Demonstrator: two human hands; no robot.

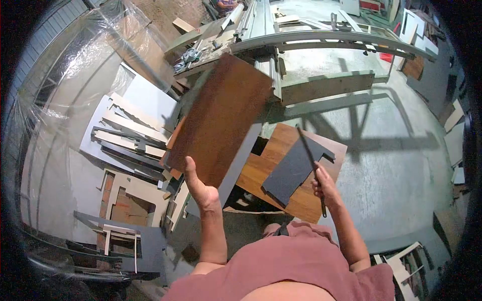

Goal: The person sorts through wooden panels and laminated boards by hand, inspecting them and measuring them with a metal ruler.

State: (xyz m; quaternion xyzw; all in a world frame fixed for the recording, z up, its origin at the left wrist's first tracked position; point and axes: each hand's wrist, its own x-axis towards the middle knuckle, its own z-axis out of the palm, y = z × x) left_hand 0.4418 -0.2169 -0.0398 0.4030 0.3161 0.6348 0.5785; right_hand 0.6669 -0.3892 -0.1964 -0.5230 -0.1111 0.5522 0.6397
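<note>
A large brown board (223,115) slants up in front of me, left of centre. At its near end is my left hand (203,190), with the thumb upright against the board's face and the fingers hidden behind it. My right hand (325,184) is closed around a long thin dark bar (309,150), which looks like a file. Beneath the bar, a dark grey cut panel (293,173) with notched edges lies on a wood-grain board (281,145).
Cut strips (133,125) lie on a white sheet at the left, near plastic sheeting (90,55). A machine with a long metal rail (321,36) stands ahead. Cut frames (133,193) lie at the lower left. Part of another person (226,5) shows at the top.
</note>
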